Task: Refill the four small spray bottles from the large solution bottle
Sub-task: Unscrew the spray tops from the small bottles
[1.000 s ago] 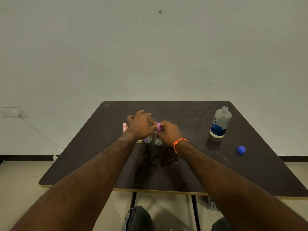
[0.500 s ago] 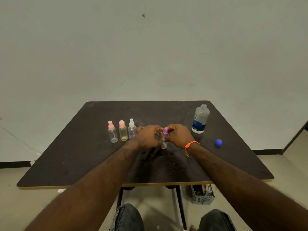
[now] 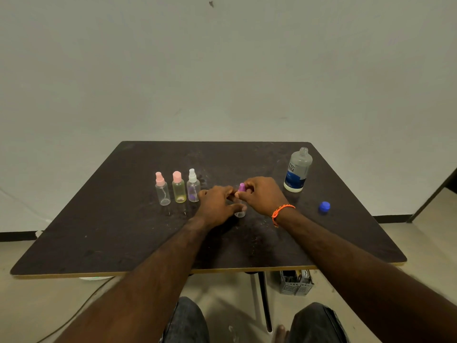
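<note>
— What's around you?

— Pale bare wall behind, and in front of me a dark, scuffed table point(image 3: 123, 231) on thin legs. A grey slotted crate point(image 3: 295, 283) sits on the floor under its near right edge.

— Where are the small bottles?

— Three stand upright in a row left of centre, close together but apart: a clear bottle with a pink sprayer point(image 3: 162, 189), then a yellowish bottle with a pink cap point(image 3: 178, 188), then a clear bottle with a white sprayer point(image 3: 193, 186) and a purple tint at its base. The fourth small bottle point(image 3: 239, 213) is at the middle of the table, mostly hidden between my hands; only its clear base on the tabletop and its purple sprayer top point(image 3: 241, 187) show.

— What are your hands doing?

— My left hand point(image 3: 217, 206) is wrapped round that bottle's body, thumb across the front near the base. My right hand point(image 3: 262, 194), with an orange cord bracelet point(image 3: 282, 211) at the wrist, pinches the purple top between curled fingers. Whether the top is seated fully on the neck, I cannot tell.

— And the big bottle?

— The large solution bottle point(image 3: 298, 169) stands upright at the far right, its neck open, with a blue and white label. Its blue cap point(image 3: 324, 207) lies on the table nearer me, well apart from it and to the right of my right wrist.
</note>
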### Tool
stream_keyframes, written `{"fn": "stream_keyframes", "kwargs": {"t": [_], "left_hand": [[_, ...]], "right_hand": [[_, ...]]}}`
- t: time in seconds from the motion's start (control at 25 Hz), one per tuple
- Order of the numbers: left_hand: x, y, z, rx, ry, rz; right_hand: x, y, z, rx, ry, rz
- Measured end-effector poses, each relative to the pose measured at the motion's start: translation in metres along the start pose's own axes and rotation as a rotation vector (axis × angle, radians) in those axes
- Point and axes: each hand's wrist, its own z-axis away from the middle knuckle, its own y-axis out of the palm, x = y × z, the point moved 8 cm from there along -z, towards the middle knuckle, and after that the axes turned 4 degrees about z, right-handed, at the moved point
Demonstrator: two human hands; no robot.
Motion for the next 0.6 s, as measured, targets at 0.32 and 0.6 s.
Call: {"fn": "stream_keyframes", "kwargs": {"t": [0.32, 0.6], "left_hand": [[0.0088, 0.0030, -0.0074, 0.018, -0.028, 0.005], [0.0087, 0.0037, -0.0049, 0.009, -0.035, -0.011]], "right_hand": [[0.0094, 0.0045, -0.0048, 0.181, -0.068, 0.038], [0.0089, -0.0030, -0.0056, 0.057, -0.036, 0.053]]}}
